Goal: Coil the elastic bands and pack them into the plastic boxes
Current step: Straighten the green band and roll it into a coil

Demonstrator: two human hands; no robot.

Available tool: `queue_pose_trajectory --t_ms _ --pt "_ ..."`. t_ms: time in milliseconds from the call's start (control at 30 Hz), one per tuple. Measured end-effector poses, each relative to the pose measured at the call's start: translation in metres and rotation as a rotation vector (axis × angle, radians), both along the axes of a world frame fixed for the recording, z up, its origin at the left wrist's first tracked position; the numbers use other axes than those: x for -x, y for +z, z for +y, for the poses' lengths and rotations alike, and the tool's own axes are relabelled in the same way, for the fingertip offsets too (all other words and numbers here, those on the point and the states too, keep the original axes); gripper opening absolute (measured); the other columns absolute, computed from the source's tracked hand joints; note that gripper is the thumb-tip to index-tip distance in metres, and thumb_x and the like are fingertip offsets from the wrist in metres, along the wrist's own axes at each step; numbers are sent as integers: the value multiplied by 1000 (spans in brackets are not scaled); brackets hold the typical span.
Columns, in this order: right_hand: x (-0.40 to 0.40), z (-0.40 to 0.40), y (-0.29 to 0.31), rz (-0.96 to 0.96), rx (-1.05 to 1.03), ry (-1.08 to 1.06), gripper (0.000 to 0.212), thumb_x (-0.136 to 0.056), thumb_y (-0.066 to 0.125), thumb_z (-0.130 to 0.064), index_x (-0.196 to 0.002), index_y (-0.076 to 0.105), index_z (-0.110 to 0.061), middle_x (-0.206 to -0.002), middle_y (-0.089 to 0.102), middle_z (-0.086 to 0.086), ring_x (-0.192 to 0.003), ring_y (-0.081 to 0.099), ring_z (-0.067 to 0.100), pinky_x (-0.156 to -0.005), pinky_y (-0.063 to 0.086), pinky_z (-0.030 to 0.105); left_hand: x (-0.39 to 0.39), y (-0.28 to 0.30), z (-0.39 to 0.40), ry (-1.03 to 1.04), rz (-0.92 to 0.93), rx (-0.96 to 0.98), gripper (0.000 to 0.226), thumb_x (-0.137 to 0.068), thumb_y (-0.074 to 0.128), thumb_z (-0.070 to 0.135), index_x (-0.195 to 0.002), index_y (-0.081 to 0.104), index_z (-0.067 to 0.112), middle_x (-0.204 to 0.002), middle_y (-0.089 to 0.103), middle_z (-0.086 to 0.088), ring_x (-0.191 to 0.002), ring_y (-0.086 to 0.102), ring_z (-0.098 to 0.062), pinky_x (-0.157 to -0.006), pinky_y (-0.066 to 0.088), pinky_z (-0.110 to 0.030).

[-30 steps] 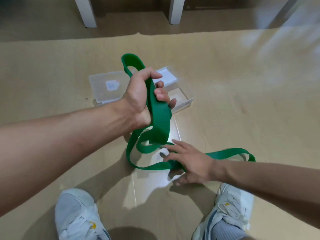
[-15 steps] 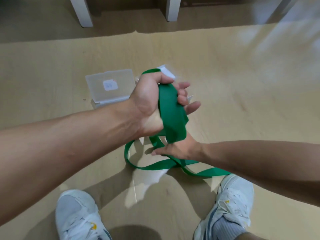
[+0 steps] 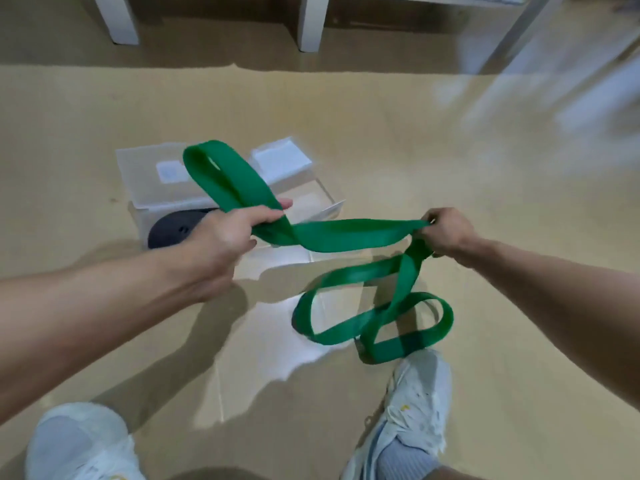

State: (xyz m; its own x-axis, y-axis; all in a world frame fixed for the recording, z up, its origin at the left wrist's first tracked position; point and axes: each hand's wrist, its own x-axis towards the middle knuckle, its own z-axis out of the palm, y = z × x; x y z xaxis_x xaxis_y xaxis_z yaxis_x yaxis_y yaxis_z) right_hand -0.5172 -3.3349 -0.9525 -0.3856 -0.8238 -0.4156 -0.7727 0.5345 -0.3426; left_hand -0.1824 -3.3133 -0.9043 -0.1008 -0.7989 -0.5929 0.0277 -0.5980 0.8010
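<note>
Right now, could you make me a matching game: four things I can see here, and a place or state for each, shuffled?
Things:
1. green band
2. dark coil
3. left hand
4. shoes

Places or states:
A. inside a clear box
B. at the bottom edge
C. stretched between both hands
D. grips the band below its upper loop

Pairs: 1-C, 2-A, 3-D, 4-B

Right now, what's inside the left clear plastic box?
A dark coiled band lies inside the left plastic box, under its raised lid. The left hand, gripping the green band, covers the coil's right side, so that part stays unseen.
</note>
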Motion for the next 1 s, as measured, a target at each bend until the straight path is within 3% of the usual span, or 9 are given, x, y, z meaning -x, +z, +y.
queue_pose_trajectory --t_ms 100,167,267,400,567,667,767,900,1000 --pt "33 -34 69 177 524 -276 36 -78 51 -6 -104 67 -26 -103 73 -1 -95 69 23 -85 57 34 25 -8 7 -121 19 8 23 -86 77 28 -108 78 21 -108 78 12 -113 67 -7 -108 45 -33" --pt "29 -43 107 109 941 -383 46 -73 41 -4 -106 64 -26 -105 66 -5 -100 62 18 -85 52 32 46 1 4 -136 108 11 26 -88 77 20 -113 75 14 -110 79 6 -111 70 -11 -103 51 -35" --pt "16 -37 118 184 1141 -153 51 -62 40 2 -105 62 -14 -107 57 5 -103 54 22 -81 44 28 67 7 3 -173 124 21 19 -94 70 18 -112 74 12 -107 80 1 -104 74 -16 -94 56 -34" --pt "5 -17 61 311 687 372 42 -74 55 6 -106 64 -19 -110 63 4 -107 54 26 -83 48 39 56 -16 12 -96 -17 -54 11 -92 73 16 -101 76 11 -99 80 -4 -100 74 -23 -87 59 -35" --pt "-28 31 -4 155 -516 1031 47 -87 71 -11 -131 65 -26 -126 68 -4 -110 63 19 -87 42 18 17 -39 37 -141 -161 -61 26 -71 75 27 -88 74 8 -88 79 -7 -91 73 -31 -96 57 -52" --pt "-41 37 -10 -7 -434 928 32 -89 70 -20 -121 68 -26 -113 68 -10 -95 61 11 -80 44 20 -2 -49 52 -296 -338 27 23 -55 63 35 -66 57 16 -62 57 -7 -65 52 -23 -67 49 -40" --pt "-32 22 -10 112 -120 697 17 -92 65 -25 -108 68 -31 -98 64 -13 -91 64 13 -77 49 26 -23 -58 50 -729 -533 -35 30 -50 59 46 -62 54 19 -57 54 3 -59 49 -19 -61 38 -31" --pt "9 6 -21 305 108 390 40 -93 58 -21 -132 58 -25 -128 65 1 -115 59 24 -92 53 38 -41 -64 45 -1459 -1013 -160 26 -78 52 38 -83 63 14 -83 64 -2 -75 59 -21 -64 43 -28" --pt "26 7 -33 298 -55 336 77 -92 67 -27 -157 26 -24 -153 44 11 -137 43 34 -112 41 49 -45 -68 49 -1422 -974 -208 25 -82 53 38 -84 64 16 -87 65 -2 -78 60 -20 -67 44 -28"
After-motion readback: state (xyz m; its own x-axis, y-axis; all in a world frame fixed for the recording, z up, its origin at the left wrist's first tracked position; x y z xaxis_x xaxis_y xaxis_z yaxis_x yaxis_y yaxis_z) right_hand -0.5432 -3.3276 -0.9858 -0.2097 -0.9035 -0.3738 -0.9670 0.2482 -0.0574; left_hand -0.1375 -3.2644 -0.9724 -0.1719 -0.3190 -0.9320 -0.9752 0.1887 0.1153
